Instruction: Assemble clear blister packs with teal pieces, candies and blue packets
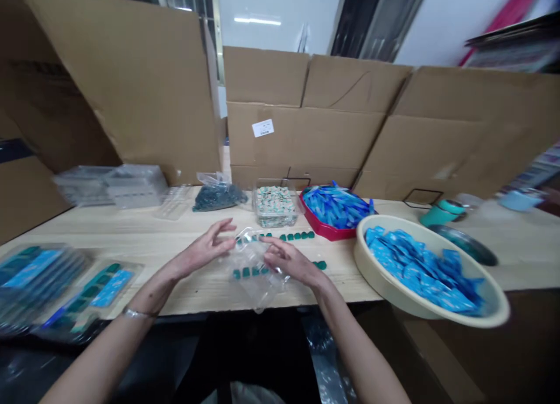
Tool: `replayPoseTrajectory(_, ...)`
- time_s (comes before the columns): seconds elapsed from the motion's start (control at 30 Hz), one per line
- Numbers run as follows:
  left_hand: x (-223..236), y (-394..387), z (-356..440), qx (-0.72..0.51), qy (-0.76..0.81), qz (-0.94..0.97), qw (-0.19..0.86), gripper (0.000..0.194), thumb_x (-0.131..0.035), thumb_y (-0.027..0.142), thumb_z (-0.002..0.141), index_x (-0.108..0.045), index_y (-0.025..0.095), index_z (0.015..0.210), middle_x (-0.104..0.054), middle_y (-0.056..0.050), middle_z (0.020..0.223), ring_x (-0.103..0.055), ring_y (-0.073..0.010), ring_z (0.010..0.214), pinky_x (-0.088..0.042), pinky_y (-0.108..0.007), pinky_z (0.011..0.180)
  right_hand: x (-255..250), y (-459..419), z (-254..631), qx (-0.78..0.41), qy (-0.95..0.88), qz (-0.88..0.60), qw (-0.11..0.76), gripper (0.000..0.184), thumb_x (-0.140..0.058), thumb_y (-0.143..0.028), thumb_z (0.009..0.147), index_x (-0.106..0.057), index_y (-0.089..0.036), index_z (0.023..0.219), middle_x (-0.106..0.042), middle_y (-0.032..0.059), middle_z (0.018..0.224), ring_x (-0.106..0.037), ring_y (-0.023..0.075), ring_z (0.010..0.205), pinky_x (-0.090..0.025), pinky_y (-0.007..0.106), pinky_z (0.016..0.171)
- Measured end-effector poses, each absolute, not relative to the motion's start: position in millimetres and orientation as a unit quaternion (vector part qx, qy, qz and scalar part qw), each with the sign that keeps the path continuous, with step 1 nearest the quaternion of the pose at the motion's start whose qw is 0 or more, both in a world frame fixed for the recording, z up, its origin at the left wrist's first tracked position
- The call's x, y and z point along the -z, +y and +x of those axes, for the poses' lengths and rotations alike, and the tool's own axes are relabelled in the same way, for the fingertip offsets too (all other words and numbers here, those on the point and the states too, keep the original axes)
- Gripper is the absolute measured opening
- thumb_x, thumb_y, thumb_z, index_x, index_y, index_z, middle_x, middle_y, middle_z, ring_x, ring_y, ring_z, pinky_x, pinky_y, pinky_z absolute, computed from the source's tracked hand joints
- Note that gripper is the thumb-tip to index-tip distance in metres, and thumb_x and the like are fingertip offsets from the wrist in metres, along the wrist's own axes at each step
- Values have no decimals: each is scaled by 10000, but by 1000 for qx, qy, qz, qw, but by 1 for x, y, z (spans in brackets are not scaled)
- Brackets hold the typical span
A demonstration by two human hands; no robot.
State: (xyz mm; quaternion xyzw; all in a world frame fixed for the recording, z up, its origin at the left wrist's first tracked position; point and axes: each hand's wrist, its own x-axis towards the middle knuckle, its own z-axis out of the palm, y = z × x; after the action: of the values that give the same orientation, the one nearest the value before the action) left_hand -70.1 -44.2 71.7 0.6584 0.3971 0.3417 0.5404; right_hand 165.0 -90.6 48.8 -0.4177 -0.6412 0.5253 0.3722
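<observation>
A clear plastic case (256, 284), see-through and partly blurred, is tilted over the front of the table between my hands. My right hand (291, 261) grips its right side with curled fingers, the index finger stretched across the top. Close by its upper left edge, my left hand (203, 249) has its fingers apart and holds nothing. Small dark green pieces lie in two rows: the far row (297, 236) runs behind the case, and part of the near row (245, 272) shows through the plastic. My right hand hides some of the near row.
Filled clear packs (39, 281) are stacked at left, beside a single pack (98, 290). Behind stand a bag of dark pieces (219, 196), a box of small patterned pieces (275, 203) and a red tray (324, 230) of blue sticks. A cream basin (371, 264) holds blue packets (420, 270).
</observation>
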Motion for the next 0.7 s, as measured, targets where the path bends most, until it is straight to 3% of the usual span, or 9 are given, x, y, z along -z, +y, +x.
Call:
replayPoseTrajectory(0.07, -72, -38, -62, -210, 354, 648, 641, 569, -626, 427, 766, -449, 200, 1257, -540, -154, 1239, -619, -275, 975, -529, -394, 736, -50, -90, 165, -484, -690, -424, 331, 498, -525, -410, 858, -451, -170, 1288, -570, -19, 687, -502, 107, 584, -398, 233, 562)
replayPoseTrajectory(0.13, -65, -32, -51, -170, 328, 629, 684, 455, -622, 420, 774, -526, 169, 1142, -628, -137, 1078, -657, -264, 853, -541, -362, 653, -50, -85, 172, -403, -719, -463, 327, 461, -515, -407, 863, -483, -183, 1264, -582, -10, 709, -521, 118, 613, -412, 236, 575)
replayPoseTrajectory(0.27, -46, -5, -32, -301, 338, 535, 714, 353, -644, 371, 772, -559, 164, 1045, -662, -115, 1022, -673, -234, 831, -551, -318, 656, -61, -66, 221, -153, -690, -603, 370, 388, -546, -367, 849, -556, -166, 1181, -647, 63, 930, -591, 167, 795, -450, 285, 731)
replayPoseTrajectory(0.37, -39, 22, -26, -353, 303, 464, 754, 305, -619, 305, 803, -558, 142, 1053, -654, -149, 1085, -661, -255, 926, -542, -386, 786, -74, -45, 265, -10, -663, -663, 348, 237, -543, -263, 844, -640, -146, 1025, -663, 97, 972, -600, 205, 894, -432, 308, 809)
replayPoseTrajectory(0.5, -24, 46, -22, -346, 272, 430, 789, 273, -586, 249, 825, -553, 122, 1065, -658, -170, 1081, -659, -283, 942, -538, -427, 801, -77, -4, 284, 0, -675, -668, 312, 167, -532, -155, 806, -689, -163, 861, -697, 63, 882, -623, 191, 829, -429, 259, 747)
replayPoseTrajectory(0.7, 8, 44, -19, -335, 274, 404, 806, 291, -603, 263, 812, -551, 154, 1077, -655, -161, 1097, -672, -278, 901, -557, -369, 688, -59, 68, 268, 39, -716, -671, 188, 225, -490, -119, 798, -696, -146, 882, -688, 86, 934, -589, 194, 884, -405, 245, 749)
